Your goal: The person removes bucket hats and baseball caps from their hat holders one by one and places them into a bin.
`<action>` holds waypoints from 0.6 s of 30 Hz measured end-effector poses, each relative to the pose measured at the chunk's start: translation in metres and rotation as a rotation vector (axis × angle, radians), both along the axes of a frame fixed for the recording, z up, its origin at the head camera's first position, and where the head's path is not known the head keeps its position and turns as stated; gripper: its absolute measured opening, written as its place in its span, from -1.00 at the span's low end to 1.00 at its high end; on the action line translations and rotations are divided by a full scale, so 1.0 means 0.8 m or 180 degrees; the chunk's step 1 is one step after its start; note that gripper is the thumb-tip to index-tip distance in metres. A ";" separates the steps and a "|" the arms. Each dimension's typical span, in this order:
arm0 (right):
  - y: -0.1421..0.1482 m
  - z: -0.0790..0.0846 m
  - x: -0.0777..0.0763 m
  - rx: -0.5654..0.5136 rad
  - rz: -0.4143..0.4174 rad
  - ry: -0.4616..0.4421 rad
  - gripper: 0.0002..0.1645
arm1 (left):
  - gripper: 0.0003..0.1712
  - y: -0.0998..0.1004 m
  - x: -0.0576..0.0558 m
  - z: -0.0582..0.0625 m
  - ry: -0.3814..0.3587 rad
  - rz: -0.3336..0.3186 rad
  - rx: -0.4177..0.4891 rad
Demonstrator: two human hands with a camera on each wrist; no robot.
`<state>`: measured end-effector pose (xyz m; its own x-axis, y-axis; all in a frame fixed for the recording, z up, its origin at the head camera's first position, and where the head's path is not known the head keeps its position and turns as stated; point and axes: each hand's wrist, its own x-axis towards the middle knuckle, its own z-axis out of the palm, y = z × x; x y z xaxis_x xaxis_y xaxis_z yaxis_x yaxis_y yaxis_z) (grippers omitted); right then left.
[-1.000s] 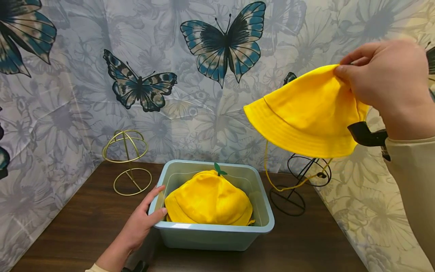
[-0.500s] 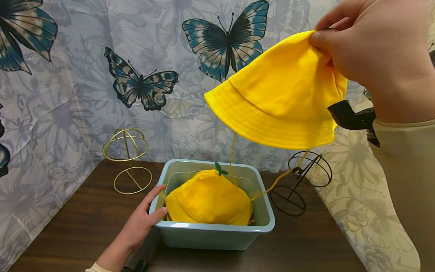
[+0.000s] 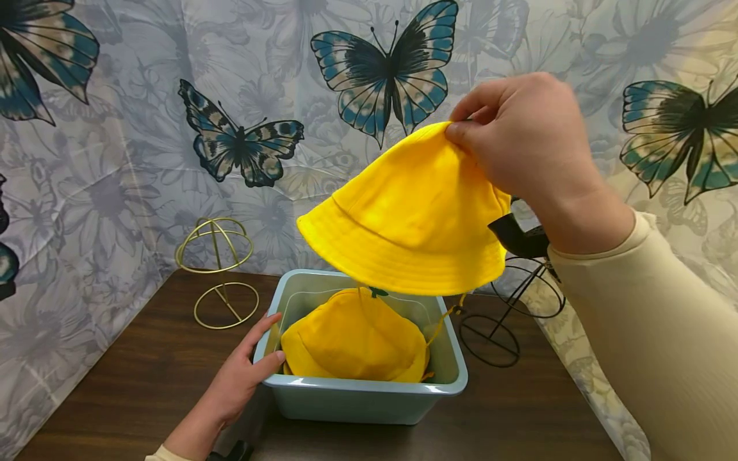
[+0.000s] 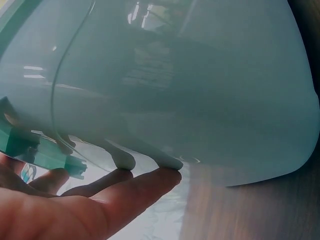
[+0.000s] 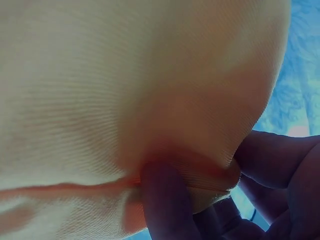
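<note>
In the head view my right hand (image 3: 533, 141) pinches a yellow bucket hat (image 3: 409, 218) by its crown, holding it brim down above a pale blue-green plastic bin (image 3: 369, 400). A thin yellow cord hangs from the hat. The right wrist view shows the hat's fabric (image 5: 125, 100) bunched between thumb and fingers. Another yellow hat (image 3: 354, 339) lies in the bin, a green leaf tip (image 3: 377, 292) at its top partly hidden by the held hat. My left hand (image 3: 239, 374) grips the bin's left rim; in the left wrist view its fingertips (image 4: 167, 177) touch the outer wall.
A gold wire hat stand (image 3: 226, 305) is at the back left of the dark wooden table (image 3: 132, 378). To the bin's right, a black wire stand (image 3: 490, 339) leans tilted. Behind hangs a butterfly-patterned cloth (image 3: 138, 179).
My right hand has carried the yellow bucket hat leftward, rising and then lowering, until it hangs over the bin. My left hand stays on the rim.
</note>
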<state>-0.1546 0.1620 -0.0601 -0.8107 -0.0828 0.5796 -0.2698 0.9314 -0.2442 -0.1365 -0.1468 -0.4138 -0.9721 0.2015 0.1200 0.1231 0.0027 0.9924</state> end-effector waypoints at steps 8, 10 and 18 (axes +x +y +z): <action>-0.015 -0.042 -0.011 -0.0247 0.0223 -0.0167 -0.75 | -0.29 0.000 0.001 -0.001 -0.0007 0.0014 0.0034; -0.019 -0.051 -0.016 -0.0330 0.0246 -0.0265 -0.77 | -0.29 0.000 0.001 -0.001 0.0017 0.0012 0.0045; -0.023 -0.114 -0.036 -0.0649 0.0345 -0.0670 -0.83 | -0.29 0.000 -0.001 -0.001 0.0035 0.0023 0.0012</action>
